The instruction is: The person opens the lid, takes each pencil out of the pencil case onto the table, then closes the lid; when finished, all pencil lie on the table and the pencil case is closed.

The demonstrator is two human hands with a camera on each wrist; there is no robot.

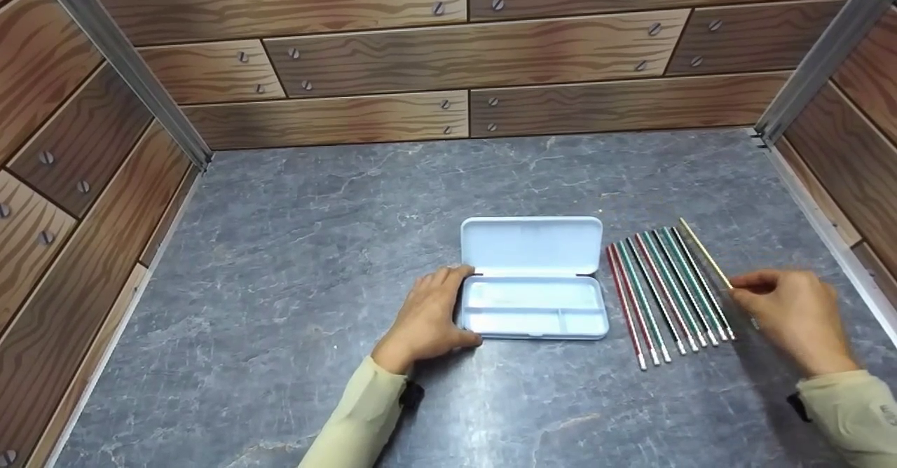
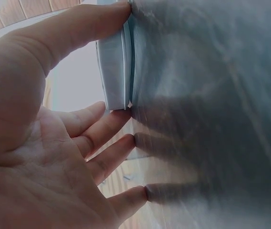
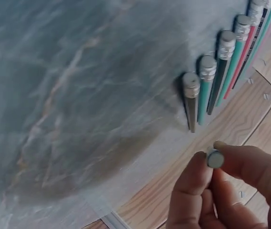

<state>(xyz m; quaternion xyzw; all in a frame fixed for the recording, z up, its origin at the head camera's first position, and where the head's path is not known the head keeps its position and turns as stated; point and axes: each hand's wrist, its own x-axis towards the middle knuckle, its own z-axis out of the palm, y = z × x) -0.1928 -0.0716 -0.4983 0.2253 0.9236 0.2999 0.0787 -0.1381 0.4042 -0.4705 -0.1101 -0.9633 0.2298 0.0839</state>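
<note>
A pale blue pencil case (image 1: 515,293) lies open in the head view, its lid (image 1: 531,244) folded back. At its left end my left hand (image 1: 431,317) grips it, thumb at the front corner and fingers at the back near the hinge. The left wrist view shows the case's side wall (image 2: 112,71) between thumb and fingers. My right hand (image 1: 795,317) pinches a yellow pencil (image 1: 704,251) near its eraser end (image 3: 215,159), the far end pointing away and to the left. Beside it several striped pencils lie in a row, a red one (image 1: 626,307) at the left.
The case's base has a long compartment at the back and two smaller ones in front. Wood-patterned panels (image 1: 364,62) wall the grey marbled table (image 1: 294,258) at the back and both sides. The pencils' eraser ends face the front.
</note>
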